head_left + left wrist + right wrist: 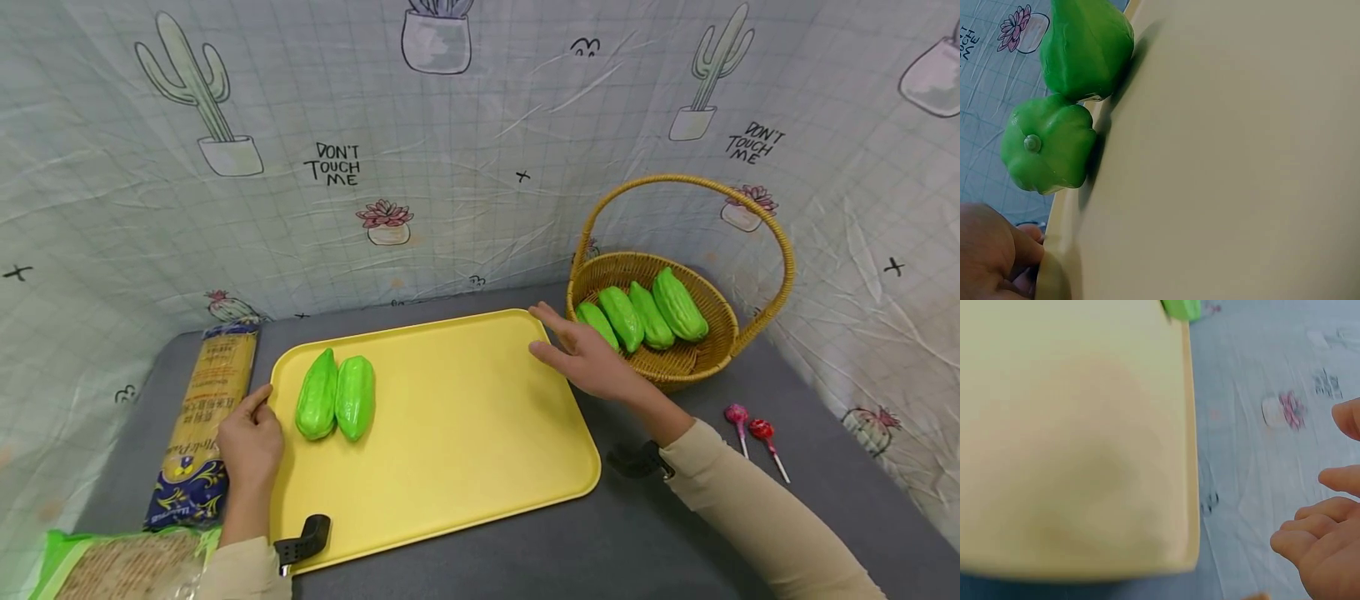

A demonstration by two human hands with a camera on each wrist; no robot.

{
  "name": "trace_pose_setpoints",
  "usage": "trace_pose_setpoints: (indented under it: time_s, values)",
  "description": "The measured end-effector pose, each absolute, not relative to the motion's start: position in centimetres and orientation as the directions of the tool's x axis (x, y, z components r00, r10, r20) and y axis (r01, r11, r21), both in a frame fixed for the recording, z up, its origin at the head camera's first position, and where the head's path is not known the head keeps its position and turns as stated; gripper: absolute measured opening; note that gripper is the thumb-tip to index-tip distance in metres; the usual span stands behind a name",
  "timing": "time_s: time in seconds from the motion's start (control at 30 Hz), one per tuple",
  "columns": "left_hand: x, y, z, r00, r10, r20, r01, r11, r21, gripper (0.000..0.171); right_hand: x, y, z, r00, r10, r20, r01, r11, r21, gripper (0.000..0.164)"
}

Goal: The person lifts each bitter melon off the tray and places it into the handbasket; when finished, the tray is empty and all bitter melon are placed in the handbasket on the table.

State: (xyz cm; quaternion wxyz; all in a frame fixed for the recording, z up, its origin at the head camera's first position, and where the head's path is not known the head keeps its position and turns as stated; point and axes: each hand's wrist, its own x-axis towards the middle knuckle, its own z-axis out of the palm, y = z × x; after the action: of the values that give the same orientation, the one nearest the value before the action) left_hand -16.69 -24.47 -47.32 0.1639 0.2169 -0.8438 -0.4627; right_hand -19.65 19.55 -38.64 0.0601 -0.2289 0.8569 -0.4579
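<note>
Bottom left of head view: green-wrapped cracker pack (112, 567), blue-and-yellow noodle packet (202, 425) beside tray.
Left hand (250, 442) at lower left, fingers curled on left rim of yellow tray (465, 433); left wrist view shows fingertips (1025, 250) under rim.
Two green chayotes (335, 398) side by side, touching, left part of tray.
Right hand (588, 357) centre right, fingers spread loose, holding nothing, hovering over tray's far right corner, just before wicker basket (720, 350).
Four green chayotes (647, 312) in basket.
Two lollipops (750, 429) lower right on grey table (570, 542).
</note>
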Motion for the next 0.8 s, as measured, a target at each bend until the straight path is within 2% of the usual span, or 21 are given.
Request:
trace_pose_setpoints:
  time_s: [0.3,0.8]
  values:
    - [-16.8,-24.7,-47.3,-0.86,-0.506,0.067,-0.217,0.482,0.849,0.044,-19.5,15.4,-39.0,-0.853,-0.513,0.096,-0.338,0.403,-0.851,0.066]
    - [-16.8,-24.7,-47.0,-0.86,-0.507,0.054,-0.223,0.47,0.854,0.044,-19.1,9.7,-41.0,-0.804,-0.593,0.024,-0.302,0.373,-0.877,0.067]
